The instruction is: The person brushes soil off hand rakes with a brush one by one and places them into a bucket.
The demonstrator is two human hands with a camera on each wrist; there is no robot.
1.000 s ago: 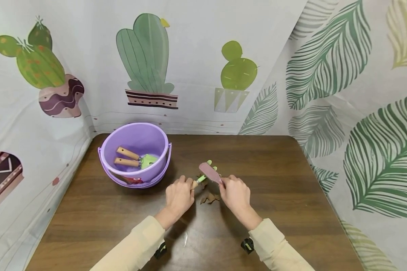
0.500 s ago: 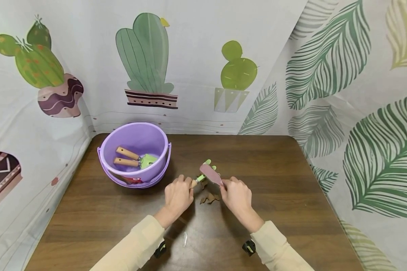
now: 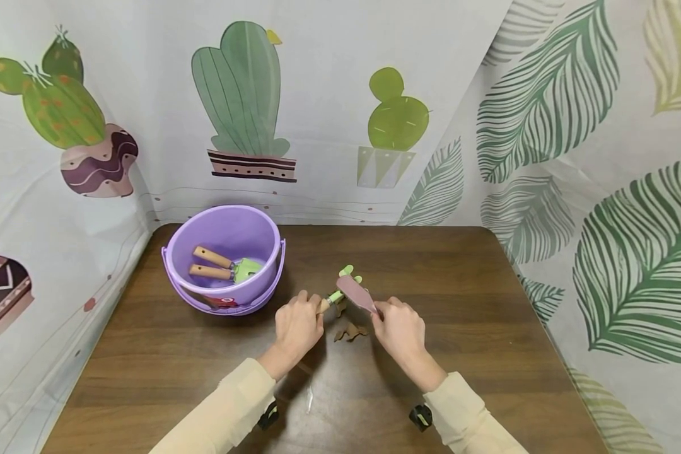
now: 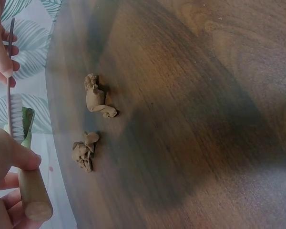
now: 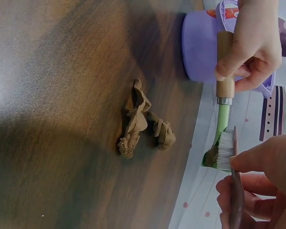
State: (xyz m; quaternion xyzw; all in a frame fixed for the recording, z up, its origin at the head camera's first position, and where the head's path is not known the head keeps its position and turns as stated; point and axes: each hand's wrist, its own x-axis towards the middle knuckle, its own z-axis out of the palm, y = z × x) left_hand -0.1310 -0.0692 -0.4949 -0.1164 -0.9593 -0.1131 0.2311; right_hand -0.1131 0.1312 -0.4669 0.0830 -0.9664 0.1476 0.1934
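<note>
My left hand (image 3: 297, 325) grips the wooden handle (image 4: 34, 193) of a small garden rake with a green head (image 3: 346, 270) and pale-tipped prongs. In my right hand (image 3: 400, 331) is a dull pink brush (image 3: 355, 294), its flat back facing up. The right wrist view shows its white bristles (image 5: 225, 150) against the rake's head, where brown dirt clings. Part of the rake is hidden under the brush. Below the tools, two crumpled brown clay-like lumps lie on the table, the nearer lump (image 3: 350, 332) in front of the other.
A purple bucket (image 3: 232, 217) stands at the back left of the wooden table (image 3: 442, 271). Inside it lie two tools with wooden handles (image 3: 211, 272) and green heads (image 3: 246, 269). A printed cloth (image 3: 323, 82) hangs behind the table.
The right hand and brush have shifted slightly right and toward the person, along the rake's head. My left hand with the rake has barely moved.
</note>
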